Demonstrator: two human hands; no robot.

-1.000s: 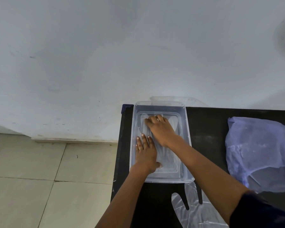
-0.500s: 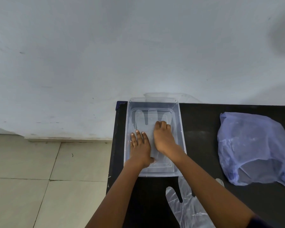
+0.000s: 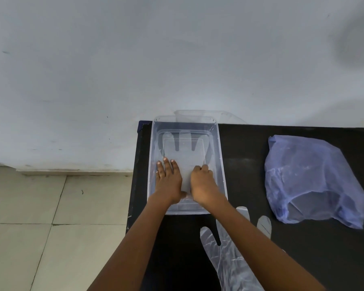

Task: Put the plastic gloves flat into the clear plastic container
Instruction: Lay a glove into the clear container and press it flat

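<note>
A clear plastic container (image 3: 219, 152) stands on the left end of the black table (image 3: 246, 164). A clear plastic glove (image 3: 184, 143) lies flat on its floor, fingers pointing to the far end. My left hand (image 3: 168, 181) presses flat on the glove's near left part, fingers apart. My right hand (image 3: 202, 181) rests beside it on the glove with its fingers curled under; whether it pinches the film is hidden. A second clear glove (image 3: 225, 257) lies on the table in front of the container, partly under my right forearm.
A crumpled bluish plastic bag (image 3: 311, 181) lies on the table's right side. A clear lid (image 3: 200, 113) leans behind the container against the white wall. The table's left edge drops to a tiled floor (image 3: 51, 206).
My right hand has slid back from the glove's fingers toward the near end of the container and curled its fingers. My left hand has stayed pressed on the glove.
</note>
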